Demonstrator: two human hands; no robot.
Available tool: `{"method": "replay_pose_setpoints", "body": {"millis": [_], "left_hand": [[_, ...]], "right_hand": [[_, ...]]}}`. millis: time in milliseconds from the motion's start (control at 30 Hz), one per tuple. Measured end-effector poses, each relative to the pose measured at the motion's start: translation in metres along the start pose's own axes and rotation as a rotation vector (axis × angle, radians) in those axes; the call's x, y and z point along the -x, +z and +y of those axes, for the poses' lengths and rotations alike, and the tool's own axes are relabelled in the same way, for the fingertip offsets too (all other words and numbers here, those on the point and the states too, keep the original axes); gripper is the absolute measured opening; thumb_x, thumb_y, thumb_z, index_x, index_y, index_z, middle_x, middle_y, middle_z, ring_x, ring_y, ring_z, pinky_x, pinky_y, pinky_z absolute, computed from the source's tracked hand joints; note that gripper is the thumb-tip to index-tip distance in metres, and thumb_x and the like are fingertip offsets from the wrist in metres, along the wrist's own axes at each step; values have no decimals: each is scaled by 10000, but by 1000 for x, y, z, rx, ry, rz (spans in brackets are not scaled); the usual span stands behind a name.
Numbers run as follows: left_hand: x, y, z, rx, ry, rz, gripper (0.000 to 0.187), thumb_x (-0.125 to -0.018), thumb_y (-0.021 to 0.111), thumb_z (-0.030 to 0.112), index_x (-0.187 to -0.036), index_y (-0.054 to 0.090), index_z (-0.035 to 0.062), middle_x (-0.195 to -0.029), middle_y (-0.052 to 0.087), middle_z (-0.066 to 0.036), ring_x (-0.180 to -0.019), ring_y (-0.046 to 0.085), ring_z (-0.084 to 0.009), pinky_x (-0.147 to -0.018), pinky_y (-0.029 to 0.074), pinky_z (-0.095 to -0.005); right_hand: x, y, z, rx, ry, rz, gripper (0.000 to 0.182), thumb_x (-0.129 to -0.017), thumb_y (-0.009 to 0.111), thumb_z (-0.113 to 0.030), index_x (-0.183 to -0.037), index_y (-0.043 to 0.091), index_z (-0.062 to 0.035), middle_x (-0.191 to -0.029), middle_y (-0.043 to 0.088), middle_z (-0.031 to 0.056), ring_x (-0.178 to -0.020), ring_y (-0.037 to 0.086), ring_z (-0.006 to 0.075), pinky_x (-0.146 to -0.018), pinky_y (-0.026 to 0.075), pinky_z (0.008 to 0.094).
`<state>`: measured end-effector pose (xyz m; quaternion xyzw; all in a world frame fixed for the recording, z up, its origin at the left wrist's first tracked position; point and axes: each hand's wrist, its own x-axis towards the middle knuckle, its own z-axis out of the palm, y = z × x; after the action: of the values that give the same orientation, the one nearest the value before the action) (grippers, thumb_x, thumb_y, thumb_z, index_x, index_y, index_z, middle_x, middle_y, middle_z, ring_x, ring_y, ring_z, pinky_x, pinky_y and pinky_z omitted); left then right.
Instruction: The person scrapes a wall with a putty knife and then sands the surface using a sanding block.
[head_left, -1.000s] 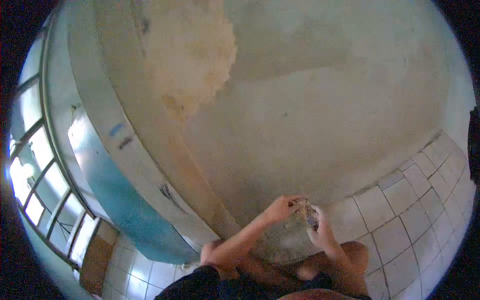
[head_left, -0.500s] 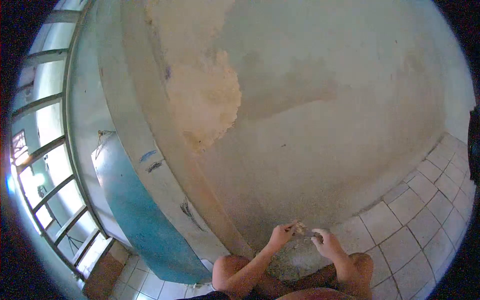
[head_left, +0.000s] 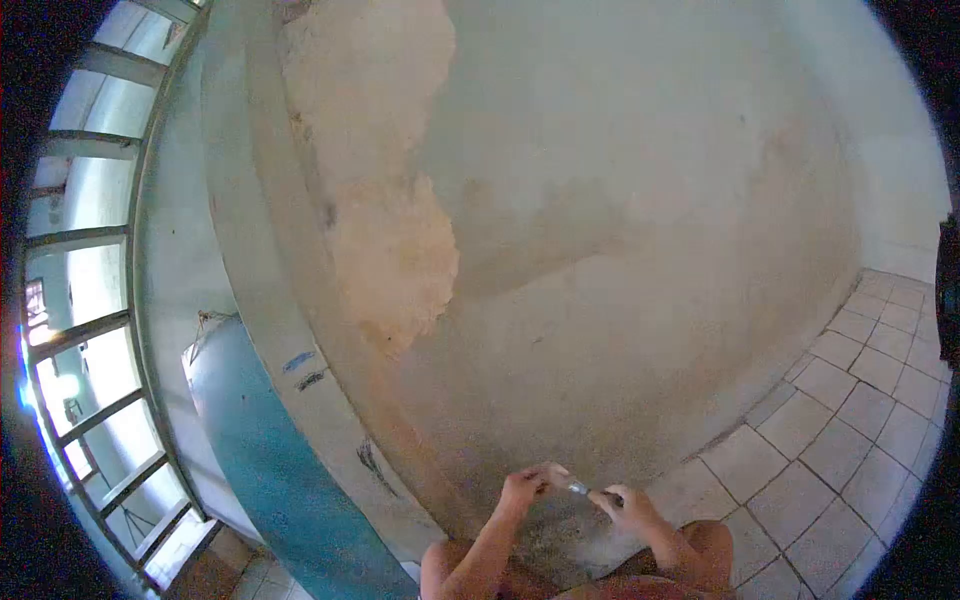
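Observation:
My right hand (head_left: 632, 508) is closed round the brown handle of a small metal-bladed tool (head_left: 592, 494), which points left. My left hand (head_left: 524, 484) is closed near the tool's tip, with something small and pale at its fingers that I cannot make out. Both hands are above the floor by the foot of the stained wall (head_left: 600, 340), between my bent knees. Whether the blade touches the pale thing is too small to tell.
A large peeled patch (head_left: 390, 260) marks the wall. To the left are a ledge (head_left: 330, 400), a blue-green panel (head_left: 260, 440) and a barred window (head_left: 100, 330). Floor tiles (head_left: 790, 500) lie to the right.
The view has shifted, so the wall sits lower. Both hands appear further left and slightly lower, and the tool's handle and blade now show more plainly between them.

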<state>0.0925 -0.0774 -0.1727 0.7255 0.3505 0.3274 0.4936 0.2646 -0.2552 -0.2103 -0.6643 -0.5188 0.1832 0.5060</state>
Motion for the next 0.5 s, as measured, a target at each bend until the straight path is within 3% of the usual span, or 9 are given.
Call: {"method": "replay_pose_setpoints", "body": {"millis": [67,133,233,333,400,500], "left_hand": [[-6,-4,0,-45,-27,56,277,-845,635,193,-1044,659,3,-774,628,-4,-646,527,-76,-582,435,-242],[-27,-11,-21,160,-9,33,280,-844,641,204,-1040,662,6,-775,629,-10,-650,519,-79,-593,428,-238],[-17,-16,16,61,33,-79,291,-844,644,210,-1054,659,9,-803,634,-15,-696,542,-81,-636,447,-247],[-25,-27,21,-108,79,-105,286,-852,633,203,-1063,655,11,-860,649,-24,-756,564,-88,-675,458,-246],[-17,-25,40,-66,44,-112,290,-851,633,202,-1073,653,15,-875,655,-25,-771,574,-98,-692,464,-253],[-11,-25,63,-168,120,-181,321,-855,623,207,-1101,634,2,-930,675,-48,-805,608,-130,-750,479,-281]], "right_hand": [[0,1,1,31,-19,8,433,-794,646,-416,-966,645,-18,-826,654,178,-749,633,291,-698,488,365],[-4,6,12,63,-39,15,453,-787,652,-431,-973,643,-19,-817,650,183,-730,629,296,-683,486,368],[-11,12,30,111,-67,-56,453,-784,654,-431,-942,634,-7,-781,642,181,-707,627,297,-649,482,384],[-10,20,37,111,-152,-31,416,-788,667,-399,-900,619,-1,-698,619,161,-619,621,249,-573,475,368],[-16,29,51,83,-233,20,374,-805,670,-376,-822,600,-9,-640,602,103,-544,595,170,-508,462,333],[-21,38,63,-46,-122,-82,336,-823,668,-338,-784,575,-18,-606,578,42,-501,561,116,-465,445,293]]}}
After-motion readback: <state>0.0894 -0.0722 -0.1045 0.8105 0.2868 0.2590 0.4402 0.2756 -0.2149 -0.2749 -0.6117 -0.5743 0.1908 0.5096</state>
